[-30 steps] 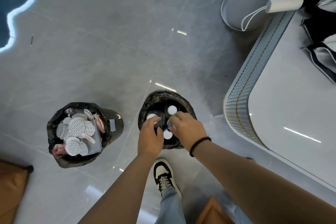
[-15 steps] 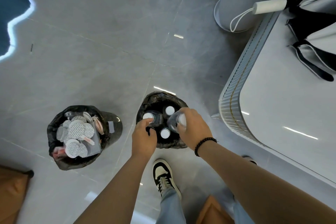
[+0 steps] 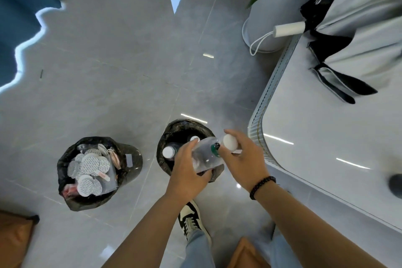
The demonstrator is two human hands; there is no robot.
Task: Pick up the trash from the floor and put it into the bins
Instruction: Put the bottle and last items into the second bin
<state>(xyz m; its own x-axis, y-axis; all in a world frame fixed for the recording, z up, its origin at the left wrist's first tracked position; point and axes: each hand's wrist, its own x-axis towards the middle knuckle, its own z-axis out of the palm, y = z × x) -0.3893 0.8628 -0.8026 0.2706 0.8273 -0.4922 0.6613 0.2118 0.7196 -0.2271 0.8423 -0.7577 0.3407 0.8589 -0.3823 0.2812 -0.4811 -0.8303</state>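
Note:
My left hand (image 3: 187, 173) grips a clear plastic bottle (image 3: 204, 156) lying sideways above the right bin (image 3: 185, 123), which has a black liner. My right hand (image 3: 244, 159) pinches a white cap (image 3: 230, 142) beside the bottle's green-ringed neck; whether the cap sits on the neck I cannot tell. Inside this bin stand other bottles with white caps (image 3: 168, 152). The left bin (image 3: 65, 159), also lined in black, holds several round white discs and wrappers.
A white table (image 3: 326, 137) with a ribbed edge stands close on the right, and a folded umbrella (image 3: 289, 28) lies on it. A grey planter (image 3: 265, 17) is behind it. My shoe (image 3: 191, 220) is just below the right bin. Blue curtain (image 3: 21, 6) at far left.
Both hands rose out of the right bin. The bottle passed from my right hand into my left, and my right hand now holds the white cap. The camera tilted up.

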